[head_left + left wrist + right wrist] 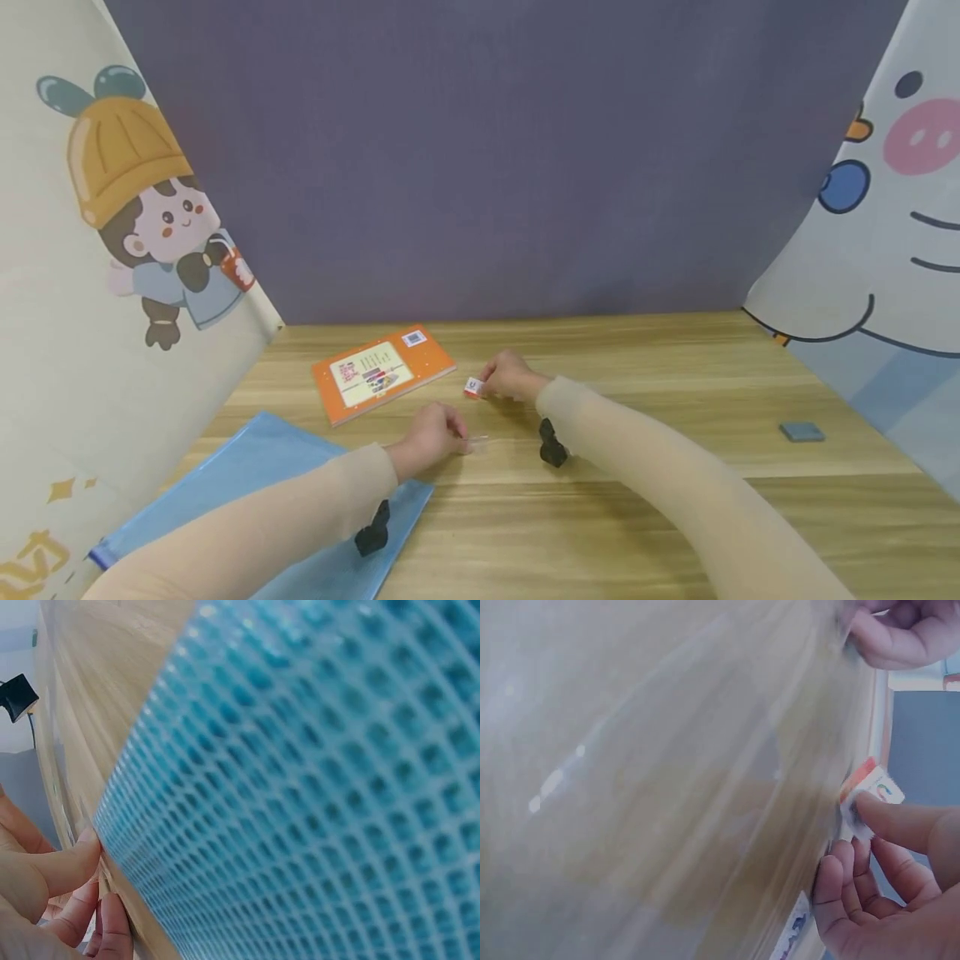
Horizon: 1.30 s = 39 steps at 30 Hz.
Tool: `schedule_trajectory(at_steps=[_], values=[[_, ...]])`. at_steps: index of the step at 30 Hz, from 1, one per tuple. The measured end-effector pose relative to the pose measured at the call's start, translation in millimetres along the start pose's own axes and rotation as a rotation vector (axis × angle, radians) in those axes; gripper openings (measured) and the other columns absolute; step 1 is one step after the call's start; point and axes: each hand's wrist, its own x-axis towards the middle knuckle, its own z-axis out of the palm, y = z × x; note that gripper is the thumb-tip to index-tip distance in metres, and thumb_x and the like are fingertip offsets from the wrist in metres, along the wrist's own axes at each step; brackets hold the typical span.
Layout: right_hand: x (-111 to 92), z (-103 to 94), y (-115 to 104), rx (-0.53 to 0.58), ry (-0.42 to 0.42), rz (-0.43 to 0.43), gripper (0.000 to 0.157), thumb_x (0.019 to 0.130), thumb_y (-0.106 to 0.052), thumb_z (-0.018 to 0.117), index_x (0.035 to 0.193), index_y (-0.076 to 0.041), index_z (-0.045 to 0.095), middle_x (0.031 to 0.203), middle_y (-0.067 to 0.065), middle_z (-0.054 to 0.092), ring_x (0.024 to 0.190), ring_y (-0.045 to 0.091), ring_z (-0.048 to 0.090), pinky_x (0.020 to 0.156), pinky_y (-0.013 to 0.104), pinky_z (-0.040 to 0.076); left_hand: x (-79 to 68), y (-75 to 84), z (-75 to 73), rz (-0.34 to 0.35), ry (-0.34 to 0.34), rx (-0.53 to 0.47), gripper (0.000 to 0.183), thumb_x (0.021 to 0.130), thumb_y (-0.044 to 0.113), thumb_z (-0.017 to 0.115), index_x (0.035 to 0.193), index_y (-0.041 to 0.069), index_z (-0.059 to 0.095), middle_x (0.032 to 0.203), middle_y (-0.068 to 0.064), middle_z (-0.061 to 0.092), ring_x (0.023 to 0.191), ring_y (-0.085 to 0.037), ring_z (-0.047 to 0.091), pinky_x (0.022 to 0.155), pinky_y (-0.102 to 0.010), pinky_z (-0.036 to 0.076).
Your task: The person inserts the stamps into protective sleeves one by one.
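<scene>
My right hand pinches a small white-and-orange block with a coloured printed mark, close over the wooden table. In the right wrist view that block sits between thumb and fingers, partly covered by the thumb. Nearer to me, my left hand pinches a thin clear plastic piece low over the table. Its thumb and curled fingertips show in the left wrist view, beside a blue mesh pouch. The left forearm crosses above the pouch and hides part of it.
An orange book with a pale printed panel lies behind the left hand. Far to the right rests a small grey-blue flat rectangle. A dark purple panel stands along the table's back edge, with cartoon-printed walls on both sides.
</scene>
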Motion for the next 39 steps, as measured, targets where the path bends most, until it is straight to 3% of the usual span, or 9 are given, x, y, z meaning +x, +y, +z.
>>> schedule_trajectory(at_steps=[3,6,10,15,19,24,33,39], values=[[-2,-1.5,-3,0.05,0.0,0.003,0.01,0.081,-0.009,0.077,0.089,-0.004,0.073,0.066,0.001,0.061,0.049,0.008,0.044,0.04,0.019,0.035,0.4,-0.2,-0.4,0.016,-0.008,-0.008,0.017,0.07,0.001,0.083,0.074,0.005,0.067,0.07,-0.001,0.062,0.067,-0.011,0.051,0.062,-0.022,0.043],[-4,-4.3,-5,0.118,-0.017,0.002,0.011,0.085,-0.009,0.073,0.093,-0.002,0.071,0.074,0.007,0.068,0.054,0.01,0.052,0.046,0.021,0.045,0.6,-1.0,-0.8,0.039,-0.012,-0.012,0.018,0.07,0.0,0.082,0.074,0.005,0.066,0.071,-0.001,0.062,0.068,-0.01,0.051,0.062,-0.021,0.044],[-7,-11.5,-9,0.215,-0.068,-0.03,0.013,0.086,-0.004,0.069,0.098,0.003,0.067,0.084,0.015,0.071,0.065,0.017,0.066,0.066,0.032,0.06,1.5,-4.2,-1.0,0.055,-0.022,-0.074,0.019,0.07,-0.005,0.08,0.076,0.001,0.063,0.071,-0.003,0.061,0.067,-0.011,0.052,0.06,-0.02,0.045],[-11,-24.0,-12,0.273,-0.164,-0.059,0.015,0.087,-0.001,0.066,0.1,0.006,0.064,0.085,0.013,0.069,0.075,0.024,0.07,0.083,0.043,0.059,6.2,-9.6,-2.3,0.01,-0.086,-0.204,0.017,0.074,-0.007,0.076,0.086,-0.002,0.064,0.075,-0.007,0.063,0.066,-0.012,0.055,0.058,-0.02,0.048],[-18,-35.8,-14,0.258,-0.19,-0.061,0.016,0.088,-0.004,0.067,0.102,0.004,0.065,0.089,0.012,0.069,0.085,0.029,0.069,0.087,0.043,0.058,12.0,-11.0,-6.5,0.01,-0.121,-0.219,0.012,0.078,-0.001,0.075,0.088,-0.001,0.068,0.078,-0.007,0.067,0.067,-0.01,0.057,0.059,-0.021,0.052],[-28,-51.4,-18,0.227,-0.173,-0.072,0.022,0.087,-0.01,0.07,0.105,0.002,0.066,0.097,0.014,0.071,0.091,0.028,0.068,0.091,0.043,0.057,22.4,-5.5,-14.7,0.031,-0.095,-0.255,0.007,0.082,0.002,0.073,0.087,-0.002,0.07,0.078,-0.007,0.07,0.064,-0.009,0.06,0.061,-0.024,0.055],[-38,-70.5,-18,0.323,-0.094,-0.096,0.024,0.089,-0.011,0.069,0.108,0.005,0.068,0.104,0.018,0.07,0.102,0.036,0.065,0.088,0.037,0.058,31.3,18.8,-34.2,-0.068,-0.047,-0.559,0.008,0.087,-0.004,0.067,0.094,-0.007,0.064,0.084,-0.012,0.071,0.072,-0.015,0.068,0.077,-0.038,0.061],[-46,-79.6,-18,0.374,0.005,-0.101,0.027,0.09,-0.012,0.068,0.11,0.006,0.066,0.103,0.018,0.071,0.089,0.028,0.068,0.087,0.038,0.058,37.0,31.9,-43.6,-0.109,-0.005,-0.647,0.017,0.088,-0.003,0.066,0.105,-0.007,0.064,0.095,-0.016,0.071,0.08,-0.018,0.07,0.087,-0.038,0.059]])
